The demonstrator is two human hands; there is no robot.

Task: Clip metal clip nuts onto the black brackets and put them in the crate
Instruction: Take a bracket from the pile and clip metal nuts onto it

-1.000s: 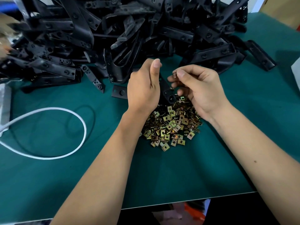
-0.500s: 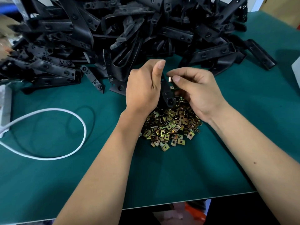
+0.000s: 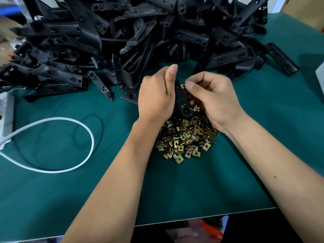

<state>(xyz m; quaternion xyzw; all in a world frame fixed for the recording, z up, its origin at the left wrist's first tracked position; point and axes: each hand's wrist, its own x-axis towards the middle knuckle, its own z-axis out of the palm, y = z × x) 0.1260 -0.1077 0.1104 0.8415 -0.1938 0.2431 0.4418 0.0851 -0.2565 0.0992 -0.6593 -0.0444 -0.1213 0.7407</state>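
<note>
Left hand point(image 3: 156, 95) gripped a black bracket point(image 3: 182, 100), fingers curled round it, thumb pointing up along its upper part. The bracket stood roughly upright between the two hands, its rounded lower end with a hole showing just above the nut pile point(image 3: 185, 137). Right hand point(image 3: 213, 99) pinched a clip nut point(image 3: 182, 86) between thumb and forefinger, held against the bracket's right edge near the top; whether the nut was seated on the edge could not be told. The other right fingers were curled under, and a few brass-coloured nuts showed beneath the palm.

The pile of loose nuts lay on the green mat point(image 3: 175, 190), directly under and in front of both wrists. A large bracket heap point(image 3: 122, 41) covered the far side of the mat, its nearest pieces just beyond the left knuckles. A white cable point(image 3: 87, 134) looped on the mat to the left, running to a power strip point(image 3: 6, 116) at the left edge. No crate was in view.
</note>
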